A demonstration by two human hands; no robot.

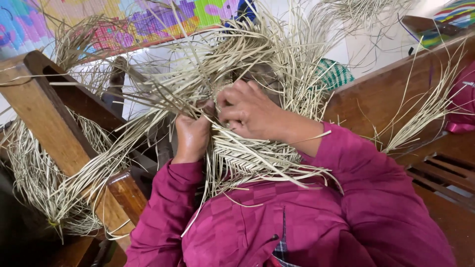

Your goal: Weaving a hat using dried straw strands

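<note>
While both hands work close together:
Left hand [192,134]: fingers closed on pale straw strands [232,64].
Right hand [250,113]: pinching strands above the woven straw panel [247,158].
Wooden frame [54,118]: left of both hands.

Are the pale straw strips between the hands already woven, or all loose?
Partly woven: the straw strips interlace below the left hand and right hand; ends splay loose.

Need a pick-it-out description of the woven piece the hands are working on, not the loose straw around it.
Start at the two magenta sleeves in the lower middle; both hands meet just above them. Under the left hand and right hand hangs the woven piece, a flat panel of pale straw strips. Unlike the loose strands draped over the wooden frame, its strips interlace in a tight herringbone pattern.
</note>
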